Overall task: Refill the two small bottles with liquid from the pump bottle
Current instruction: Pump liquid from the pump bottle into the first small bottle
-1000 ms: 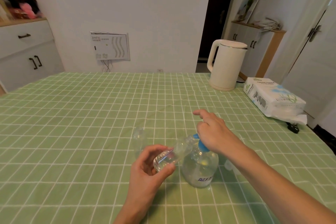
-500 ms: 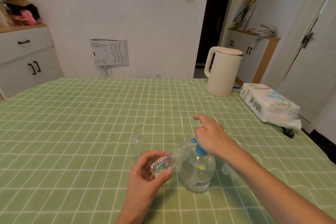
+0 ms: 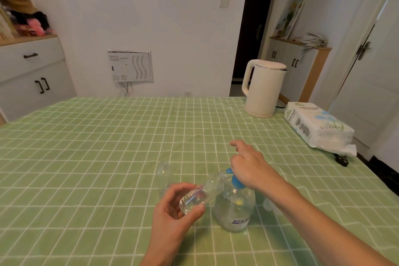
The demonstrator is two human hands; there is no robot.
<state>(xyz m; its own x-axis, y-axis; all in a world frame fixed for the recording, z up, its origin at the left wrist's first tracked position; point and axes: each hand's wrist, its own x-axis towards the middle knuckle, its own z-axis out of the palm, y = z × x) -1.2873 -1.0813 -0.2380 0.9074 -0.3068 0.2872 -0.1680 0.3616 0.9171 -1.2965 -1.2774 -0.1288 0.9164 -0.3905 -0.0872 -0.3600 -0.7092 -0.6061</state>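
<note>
**Small bottle tilted to the pump**

Your left hand (image 3: 172,214) grips a tilted small bottle (image 3: 200,194), its mouth at the pump bottle (image 3: 234,207) standing on the surface (image 3: 86,157). Your right hand (image 3: 248,164) lies loosely on the pump head, forefinger out. The second small bottle (image 3: 165,177) stands nearby.

Five objects and two hands at one worktop (image 3: 86,136).
Two small bottles, namely a tilted small bottle (image 3: 200,194) and an upright small bottle (image 3: 165,177); one pump bottle (image 3: 234,207); one kettle (image 3: 262,90); one tissue pack (image 3: 317,125); a left hand (image 3: 174,216) and a right hand (image 3: 248,164).
</note>
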